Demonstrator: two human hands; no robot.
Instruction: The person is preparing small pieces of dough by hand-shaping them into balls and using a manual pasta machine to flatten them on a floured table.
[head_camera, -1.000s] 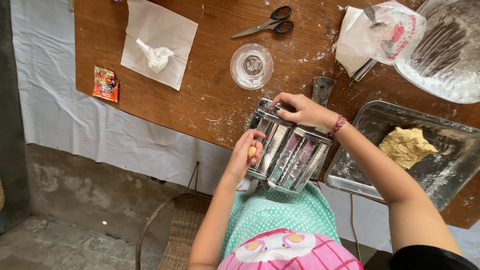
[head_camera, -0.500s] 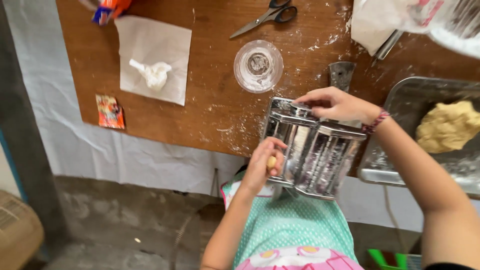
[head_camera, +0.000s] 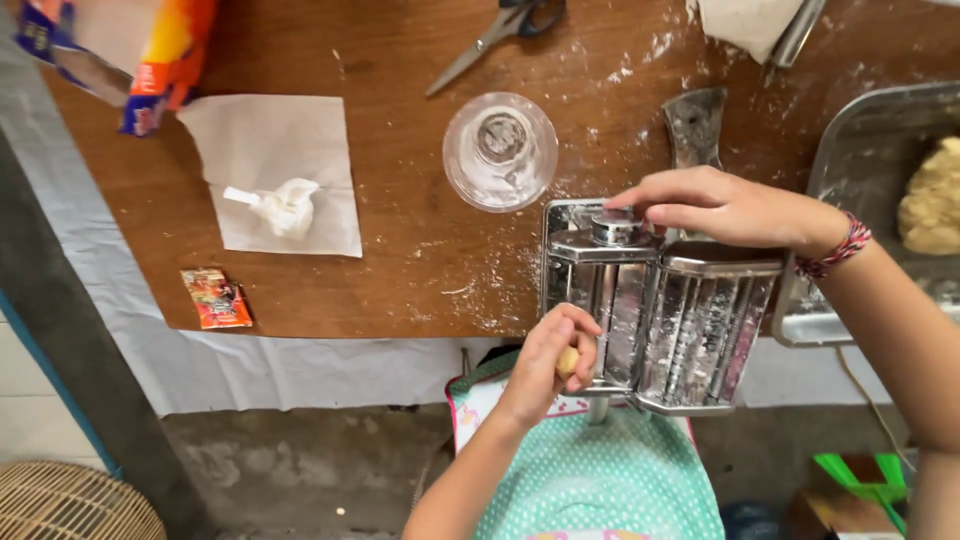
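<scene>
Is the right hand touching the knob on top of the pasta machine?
Touching. The head view shows the right hand with its fingertips resting directly on the round knob atop the pasta machine, with no gap between them.

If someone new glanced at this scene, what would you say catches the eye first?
The shiny metal pasta machine at the table's near edge, with the left hand gripping its wooden crank handle and the right hand on its top knob. Behind it stands an upturned clear glass; dough sits in a tray on the right.
</scene>
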